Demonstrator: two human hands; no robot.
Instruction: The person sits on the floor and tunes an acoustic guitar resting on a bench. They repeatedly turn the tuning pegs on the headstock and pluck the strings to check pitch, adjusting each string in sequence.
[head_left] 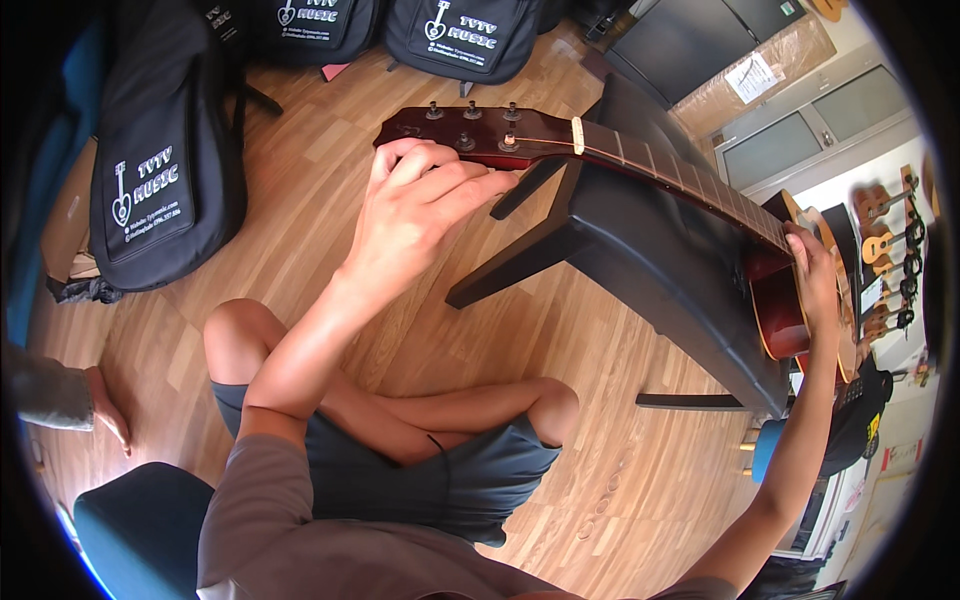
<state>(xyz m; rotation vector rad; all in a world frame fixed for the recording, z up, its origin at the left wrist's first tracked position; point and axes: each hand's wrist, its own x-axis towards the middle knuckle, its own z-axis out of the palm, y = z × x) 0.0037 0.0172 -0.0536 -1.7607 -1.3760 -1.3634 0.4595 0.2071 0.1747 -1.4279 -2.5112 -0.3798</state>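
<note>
The guitar [690, 175] spans the two hands, its headstock [490, 124] under the left hand [420, 205] and its body by the right hand [815, 265]. The left fingers curl in at the headstock's near edge, beside the tuning pegs; whether they pinch one is hidden. The right hand bends over where neck meets body; how firmly it closes cannot be told. The headstock juts past the end of the black padded bench [640, 240], leaving open floor around the left wrist, down to the person's crossed legs [400, 420]. Between the hands, the neck runs above the bench, whose near edge slants toward the right forearm. Light wood-plank floor [600, 350] spreads below both hands. Well left of the left hand stands a black gig bag [175, 125], with another person's bare foot [112, 415] nearer; beyond the right hand, small instruments [878, 248] hang on the wall.
</note>
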